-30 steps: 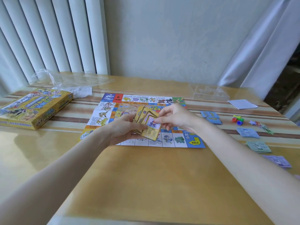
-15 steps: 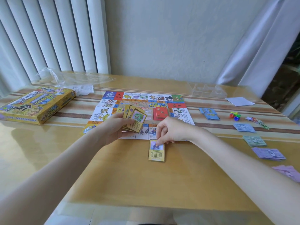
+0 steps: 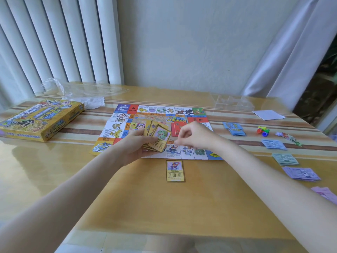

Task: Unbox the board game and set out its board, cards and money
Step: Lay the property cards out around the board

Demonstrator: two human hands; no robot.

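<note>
Now the left hand point(image 3: 135, 148) grips a fanned stack of yellow cards point(image 3: 157, 138) over the colourful square paper board point(image 3: 125, 117); the right hand point(image 3: 193, 136), fingers loosely curled (blurred), holds nothing. One yellow card point(image 3: 175, 171) lies just off the board's near edge. Four money piles point(image 3: 285, 158) line the tabletop's right edge.

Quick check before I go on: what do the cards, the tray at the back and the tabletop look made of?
Cards in the left hand: thin printed card, probably coated; they hold flat when fanned. Tray: clear, stiff plastic; the table shows through its compartment walls. Tabletop: yellowish, glossy, maybe lacquered wood or laminate under a clear cover; it mirrors the box.
</note>
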